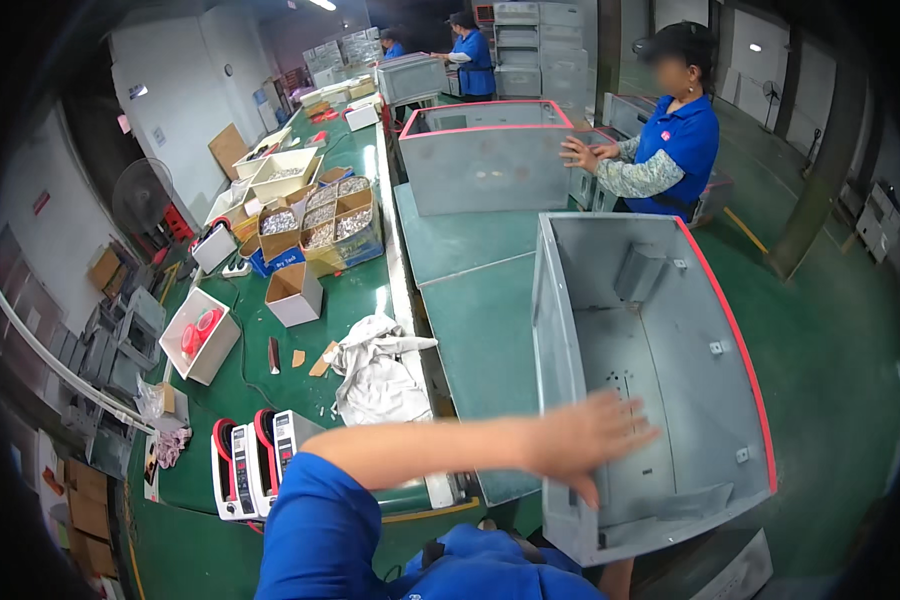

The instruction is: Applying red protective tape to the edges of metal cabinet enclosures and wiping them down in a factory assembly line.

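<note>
An open grey metal cabinet (685,340) lies right of the green bench (485,330), its near end apparently overhanging; a push or uneven lift could tip it. Its long axis runs away from the wearer, opening upward, red-edged side rightward. The left hand (600,440), fingers spread, hovers over it, seemingly empty; the right hand is hidden, its grip unknowable.
</note>
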A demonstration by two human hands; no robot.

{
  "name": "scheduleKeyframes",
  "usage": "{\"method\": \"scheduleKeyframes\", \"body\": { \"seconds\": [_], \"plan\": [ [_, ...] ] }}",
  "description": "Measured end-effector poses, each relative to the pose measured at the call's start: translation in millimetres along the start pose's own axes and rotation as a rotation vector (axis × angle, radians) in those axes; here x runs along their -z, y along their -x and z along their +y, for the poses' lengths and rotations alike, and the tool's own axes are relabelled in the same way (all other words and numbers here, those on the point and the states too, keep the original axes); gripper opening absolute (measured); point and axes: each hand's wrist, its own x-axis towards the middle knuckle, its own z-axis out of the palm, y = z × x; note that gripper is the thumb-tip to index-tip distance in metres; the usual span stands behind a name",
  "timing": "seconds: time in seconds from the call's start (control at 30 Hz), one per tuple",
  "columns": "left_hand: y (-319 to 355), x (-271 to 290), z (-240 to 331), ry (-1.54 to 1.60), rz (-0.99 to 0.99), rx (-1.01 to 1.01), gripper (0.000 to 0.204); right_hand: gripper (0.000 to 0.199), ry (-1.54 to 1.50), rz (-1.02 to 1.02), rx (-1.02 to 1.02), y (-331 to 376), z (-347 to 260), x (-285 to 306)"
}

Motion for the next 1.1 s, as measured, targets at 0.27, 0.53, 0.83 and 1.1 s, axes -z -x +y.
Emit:
{"method": "scheduleKeyframes", "body": {
  "seconds": [0.27, 0.53, 0.83, 1.1],
  "plan": [
    [-55, 25, -148, -0.392, -0.265, -0.068, 0.088, 0.047, 0.379, 0.087, -0.084, -62, -37, -10],
    [-113, -20, -128, -0.234, -0.523, 0.375, 0.033, 0.046, 0.641, -0.034, -0.044, -169, -110, -42],
    [-86, -52, -27, -0.117, -0.318, 0.916, 0.051, 0.044, 0.826, -0.266, 0.159, -245, -176, -91],
    [-92, -71, 15, -0.141, -0.006, 1.252, 0.052, 0.043, 0.944, -0.426, 0.302, -262, -185, -120]
  ]
}}
